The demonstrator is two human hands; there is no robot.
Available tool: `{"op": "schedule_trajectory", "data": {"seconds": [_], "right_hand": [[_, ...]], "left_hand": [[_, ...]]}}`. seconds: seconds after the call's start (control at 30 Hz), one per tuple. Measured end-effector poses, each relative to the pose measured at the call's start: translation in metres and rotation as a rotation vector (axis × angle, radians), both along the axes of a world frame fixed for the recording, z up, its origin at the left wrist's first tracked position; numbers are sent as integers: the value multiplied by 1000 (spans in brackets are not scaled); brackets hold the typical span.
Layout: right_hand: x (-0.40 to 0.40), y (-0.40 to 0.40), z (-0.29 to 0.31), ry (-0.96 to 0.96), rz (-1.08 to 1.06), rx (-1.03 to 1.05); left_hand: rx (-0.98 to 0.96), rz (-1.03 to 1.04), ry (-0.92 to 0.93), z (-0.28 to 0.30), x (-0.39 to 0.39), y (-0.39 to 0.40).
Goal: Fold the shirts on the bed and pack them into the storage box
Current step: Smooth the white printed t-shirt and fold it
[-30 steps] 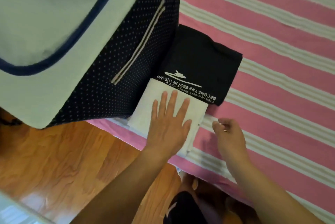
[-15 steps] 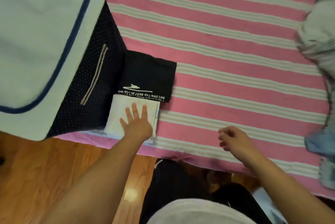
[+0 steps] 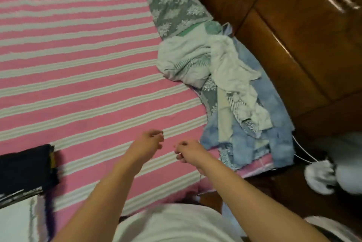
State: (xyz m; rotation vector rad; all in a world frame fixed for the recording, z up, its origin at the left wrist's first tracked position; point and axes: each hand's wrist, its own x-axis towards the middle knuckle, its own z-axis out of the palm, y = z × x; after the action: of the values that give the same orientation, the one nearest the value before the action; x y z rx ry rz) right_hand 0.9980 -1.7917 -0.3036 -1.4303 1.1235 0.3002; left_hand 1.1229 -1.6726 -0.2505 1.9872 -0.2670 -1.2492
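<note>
Just past the right hand (image 3: 189,151), up and to its right, a heap of unfolded shirts (image 3: 225,77) is piled along the bed's right side. The heap's long axis runs from the far end, beside a grey patterned pillow (image 3: 174,8), down toward the near corner, where a blue garment (image 3: 278,143) is draped right at the mattress edge. The nearest bit of blue fabric is seen just beside the right hand, not touching it as far as can be told.

Both hands are held close together above the pink striped bed cover (image 3: 78,69). The left hand (image 3: 146,145) is loosely curled, nothing gripped. The right hand's fingers are bent in tighter and something thin and white seems to be pinched, maybe a thread, but it's too small and blurry to be sure.

Well off to the left of the left hand, a folded black shirt (image 3: 25,169) is lying at the near edge, with a folded white shirt (image 3: 17,220) just below it, both motion-blurred. A wide stretch of open cover is left ahead of both hands. Beyond the heap the bed is bordered by a dark wooden panel (image 3: 293,45).
</note>
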Motion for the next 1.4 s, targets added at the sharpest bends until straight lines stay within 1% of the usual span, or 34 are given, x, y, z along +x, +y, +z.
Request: {"op": "schedule_trajectory", "data": {"seconds": [0.07, 0.1, 0.13, 0.2, 0.27, 0.33, 0.4, 0.47, 0.5, 0.57, 0.63, 0.67, 0.7, 0.77, 0.8, 0.87, 0.97, 1.07, 1.2, 1.27, 1.3, 1.4], "right_hand": [[-29, -46, 9, 20, 10, -5], [-45, -72, 13, 33, 40, -23], [-62, -100, 16, 51, 99, -51], [-95, -159, 16, 149, 257, -127], [-124, -218, 3, 291, 315, -225], [-141, -267, -20, 359, 251, -305], [-144, -302, -41, 402, 158, -367], [-145, -317, -67, 492, 136, -368], [-146, -321, -81, 513, 115, -327], [-144, -317, -107, 559, 178, -304], [-142, -306, -120, 580, 96, -330], [-140, -299, -117, 580, 32, -403], [-137, -293, -110, 542, -60, -492], [-132, -278, -91, 388, -193, -667], [-130, -269, -81, 308, -257, -699], [-125, -251, -62, 160, -371, -698], [-113, -231, -39, -19, -451, -650], [-89, -210, -7, -188, -396, -633], [-41, -162, 38, -305, -286, -699], [-12, -127, 65, -313, -264, -613], [2, -108, 81, -333, -253, -576], [38, -57, 145, -519, -223, -556]], "left_hand": [[-69, 62, 128, 14, -24, -51], [-78, 76, 172, 18, -30, -75], [-72, 71, 179, 22, -31, -99], [-51, 52, 115, 31, -24, -141], [-66, 71, 37, 38, -10, -177], [-72, 93, -18, 40, 1, -203], [-57, 117, -29, 35, 5, -216], [-2, 151, 10, 28, 1, -216], [28, 146, 34, 26, -3, -213], [83, 106, 82, 25, -8, -204], [122, 104, 82, 22, -3, -196], [132, 111, 64, 19, 1, -193], [135, 125, 48, 16, 4, -190], [138, 145, 34, 11, 6, -186], [140, 141, 42, 8, 4, -183], [132, 127, 92, 5, -1, -172], [88, 125, 153, 10, 2, -151], [17, 146, 93, 20, 18, -119], [-121, 104, 40, 44, 33, -66], [-182, 17, -26, 55, 33, -38], [-204, -60, -86, 60, 32, -26], [-305, -254, -272, 73, 22, -4]]}}
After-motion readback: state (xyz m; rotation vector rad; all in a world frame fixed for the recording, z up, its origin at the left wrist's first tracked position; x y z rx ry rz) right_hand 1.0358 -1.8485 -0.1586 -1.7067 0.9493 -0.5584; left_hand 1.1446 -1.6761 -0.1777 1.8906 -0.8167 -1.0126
